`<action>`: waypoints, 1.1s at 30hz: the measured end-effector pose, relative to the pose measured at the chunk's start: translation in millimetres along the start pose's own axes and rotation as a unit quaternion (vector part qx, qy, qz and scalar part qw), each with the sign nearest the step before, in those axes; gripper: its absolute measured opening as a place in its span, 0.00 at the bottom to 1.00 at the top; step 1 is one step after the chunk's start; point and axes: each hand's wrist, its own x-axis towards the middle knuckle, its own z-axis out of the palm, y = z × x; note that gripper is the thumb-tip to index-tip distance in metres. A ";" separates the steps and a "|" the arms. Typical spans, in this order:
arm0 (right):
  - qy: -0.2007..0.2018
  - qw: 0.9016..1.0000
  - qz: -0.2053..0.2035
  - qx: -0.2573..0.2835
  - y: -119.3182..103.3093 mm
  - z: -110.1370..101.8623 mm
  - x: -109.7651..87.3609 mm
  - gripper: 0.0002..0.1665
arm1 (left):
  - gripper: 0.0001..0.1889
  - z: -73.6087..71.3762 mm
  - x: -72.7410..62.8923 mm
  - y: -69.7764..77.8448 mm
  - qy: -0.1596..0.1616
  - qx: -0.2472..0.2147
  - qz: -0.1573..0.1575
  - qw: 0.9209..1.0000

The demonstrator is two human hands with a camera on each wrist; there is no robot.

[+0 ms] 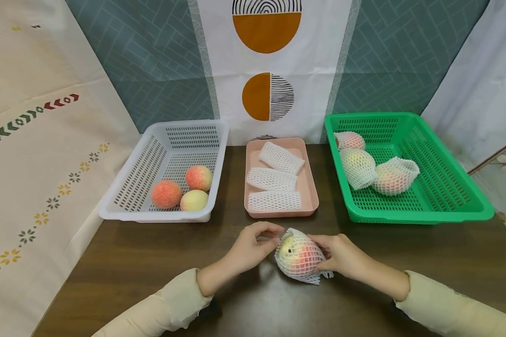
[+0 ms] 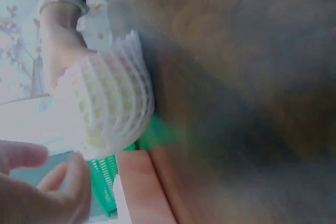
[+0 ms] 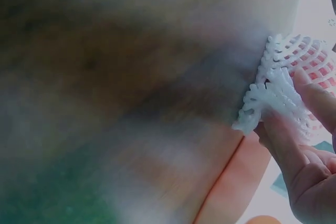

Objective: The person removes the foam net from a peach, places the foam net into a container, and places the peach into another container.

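Observation:
A yellow and pink peach (image 1: pixel 300 256) in a white foam net sleeve is just above or on the brown table in front of me. My right hand (image 1: pixel 342 253) grips it from the right, and in the right wrist view its thumb and finger pinch the gathered end of the foam net (image 3: pixel 273 98). On the other side is my left hand (image 1: pixel 255 244), its fingers loosely bent beside the sleeve's open rim. The left wrist view shows a small gap between those fingers and the netted peach (image 2: pixel 113 95).
Three bare peaches lie in a white basket (image 1: pixel 122 213) at the left. A pink tray (image 1: pixel 311 199) in the middle holds three flat foam nets (image 1: pixel 274 200). Several peaches in nets, one being the netted peach (image 1: pixel 394 177), sit in the green basket (image 1: pixel 421 216) at right.

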 end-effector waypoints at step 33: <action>0.023 1.000 0.012 0.005 -0.8 11.9 -1.1 0.21 | 0.38 14.2 -0.1 -5.1 -0.115 0.084 -0.013 0.990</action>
